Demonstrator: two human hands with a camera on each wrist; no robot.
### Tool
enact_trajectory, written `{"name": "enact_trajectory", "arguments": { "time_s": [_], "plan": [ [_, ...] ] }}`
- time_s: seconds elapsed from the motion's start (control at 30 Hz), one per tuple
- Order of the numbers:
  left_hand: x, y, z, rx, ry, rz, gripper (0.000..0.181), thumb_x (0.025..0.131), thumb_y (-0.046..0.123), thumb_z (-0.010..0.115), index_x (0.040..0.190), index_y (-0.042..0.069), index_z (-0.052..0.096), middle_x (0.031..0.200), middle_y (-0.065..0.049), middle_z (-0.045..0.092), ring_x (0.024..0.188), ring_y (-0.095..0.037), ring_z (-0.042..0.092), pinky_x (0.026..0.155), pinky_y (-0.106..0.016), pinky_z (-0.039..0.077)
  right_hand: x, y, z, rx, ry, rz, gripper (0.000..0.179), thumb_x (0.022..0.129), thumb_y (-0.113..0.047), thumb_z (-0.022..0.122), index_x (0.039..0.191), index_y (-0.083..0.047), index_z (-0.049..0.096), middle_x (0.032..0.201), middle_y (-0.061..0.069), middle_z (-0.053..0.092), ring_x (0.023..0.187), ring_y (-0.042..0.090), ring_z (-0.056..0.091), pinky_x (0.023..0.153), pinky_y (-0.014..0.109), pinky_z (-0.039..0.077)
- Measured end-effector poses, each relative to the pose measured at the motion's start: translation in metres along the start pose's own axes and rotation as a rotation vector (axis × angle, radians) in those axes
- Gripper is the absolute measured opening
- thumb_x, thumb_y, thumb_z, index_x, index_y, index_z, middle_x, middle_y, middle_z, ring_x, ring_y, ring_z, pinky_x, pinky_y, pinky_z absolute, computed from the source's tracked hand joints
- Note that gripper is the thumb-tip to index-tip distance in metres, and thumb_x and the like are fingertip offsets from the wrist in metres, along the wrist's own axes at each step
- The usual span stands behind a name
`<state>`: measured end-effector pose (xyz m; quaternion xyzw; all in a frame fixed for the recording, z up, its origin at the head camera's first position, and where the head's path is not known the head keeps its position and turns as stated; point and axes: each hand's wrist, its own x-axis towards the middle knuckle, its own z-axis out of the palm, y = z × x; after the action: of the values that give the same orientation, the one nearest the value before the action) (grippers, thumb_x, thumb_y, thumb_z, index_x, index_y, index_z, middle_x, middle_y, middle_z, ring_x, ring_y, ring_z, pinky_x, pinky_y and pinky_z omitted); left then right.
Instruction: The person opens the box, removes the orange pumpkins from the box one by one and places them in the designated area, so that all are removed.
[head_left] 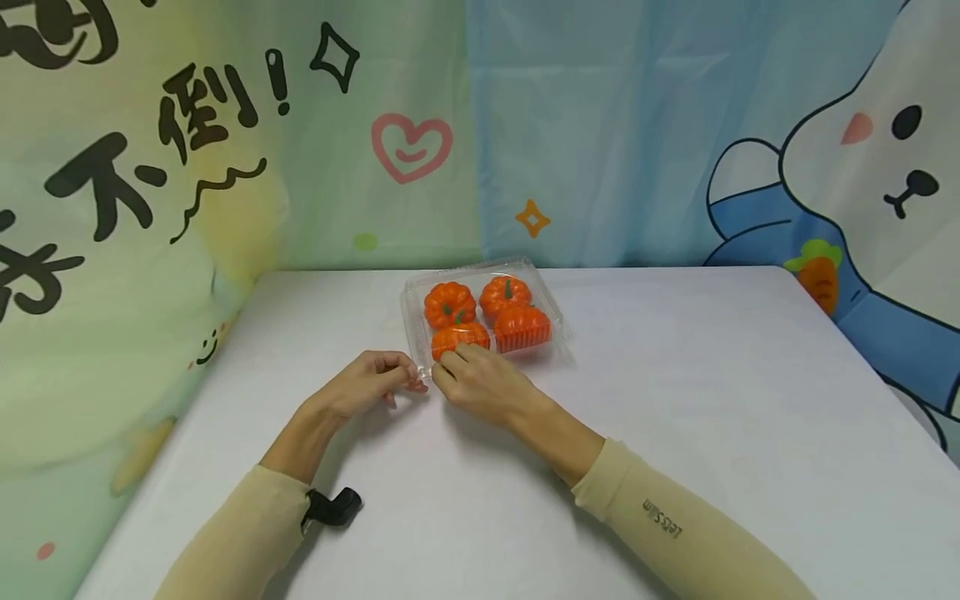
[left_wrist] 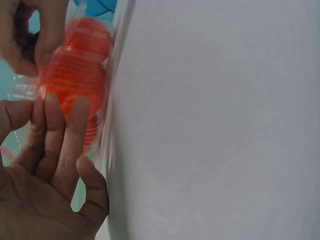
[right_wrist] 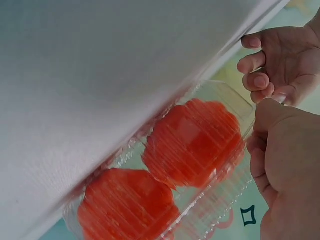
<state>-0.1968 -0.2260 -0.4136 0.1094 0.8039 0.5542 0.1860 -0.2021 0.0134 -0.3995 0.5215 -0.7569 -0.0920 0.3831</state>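
Note:
A clear plastic clamshell box [head_left: 411, 317] with several small orange pumpkins [head_left: 450, 305] inside sits toward the back of the table. At its near left corner my left hand [head_left: 367, 385] pinches the edge between thumb and index finger, the other fingers loosely spread. Just beside it, my right hand [head_left: 483, 387] grips the front edge with curled fingers, partly covering one pumpkin. In the right wrist view the ribbed box wall [right_wrist: 220, 90] runs up to the fingertips of both hands. The left wrist view shows the left thumb and index fingertips meeting at the plastic corner.
The box stands on a white table [head_left: 675, 400], close to its back edge. Behind hangs a printed cloth backdrop [head_left: 562, 108] with a cartoon bear and lettering. A black strap-like piece [head_left: 337, 507] projects from the left sleeve.

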Motion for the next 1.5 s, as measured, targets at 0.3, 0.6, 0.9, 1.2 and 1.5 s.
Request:
{"name": "enact_trajectory", "arguments": {
  "time_s": [0.3, 0.6, 0.9, 1.2, 1.5],
  "plan": [
    [0.0, 0.002, 0.006, -0.008, 0.022, -0.016, 0.015, 0.097, 0.013, 0.054, 0.092, 0.006, 0.066, 0.103, -0.011, 0.078, 0.102, -0.018, 0.072, 0.064, -0.028, 0.047, -0.006, 0.005, 0.005, 0.02, 0.066, -0.033, 0.005, 0.091, -0.006, 0.074, 0.094, -0.005, 0.07, 0.086, 0.002, 0.065, 0.075, 0.017, 0.057, 0.071, 0.022, 0.047],
    [0.0, 0.004, 0.006, 0.057, 0.016, -0.02, 0.017, 0.097, 0.012, 0.054, 0.092, 0.005, 0.069, 0.099, -0.009, 0.078, 0.099, -0.021, 0.072, 0.072, -0.029, 0.045, 0.0, 0.015, -0.006, 0.124, 0.225, 0.096, 0.012, 0.087, 0.005, 0.074, 0.093, -0.002, 0.067, 0.084, 0.006, 0.062, 0.073, 0.018, 0.056, 0.068, 0.022, 0.049],
    [0.0, 0.005, 0.003, 0.068, 0.014, -0.039, 0.019, 0.097, 0.015, 0.052, 0.092, 0.006, 0.068, 0.1, -0.008, 0.078, 0.099, -0.02, 0.071, 0.071, -0.031, 0.045, 0.009, 0.029, -0.008, 0.103, 0.259, 0.127, 0.011, 0.092, 0.005, 0.065, 0.087, -0.004, 0.064, 0.082, 0.006, 0.059, 0.075, 0.021, 0.055, 0.069, 0.026, 0.049],
    [-0.003, 0.002, 0.005, 0.049, 0.0, -0.037, 0.019, 0.097, 0.016, 0.053, 0.092, 0.005, 0.068, 0.101, -0.008, 0.078, 0.101, -0.022, 0.072, 0.071, -0.032, 0.047, -0.01, 0.037, -0.001, 0.122, 0.198, 0.198, 0.01, 0.092, 0.006, 0.061, 0.091, -0.003, 0.064, 0.086, 0.007, 0.061, 0.078, 0.024, 0.057, 0.07, 0.031, 0.05],
    [-0.003, 0.004, 0.0, 0.051, 0.032, -0.04, 0.02, 0.097, 0.016, 0.051, 0.087, 0.006, 0.066, 0.101, -0.009, 0.078, 0.101, -0.021, 0.072, 0.072, -0.032, 0.049, -0.039, 0.057, -0.003, 0.109, 0.107, 0.188, 0.007, 0.092, 0.001, 0.062, 0.089, -0.004, 0.061, 0.083, 0.007, 0.057, 0.076, 0.025, 0.056, 0.069, 0.034, 0.049]
  ]
}}
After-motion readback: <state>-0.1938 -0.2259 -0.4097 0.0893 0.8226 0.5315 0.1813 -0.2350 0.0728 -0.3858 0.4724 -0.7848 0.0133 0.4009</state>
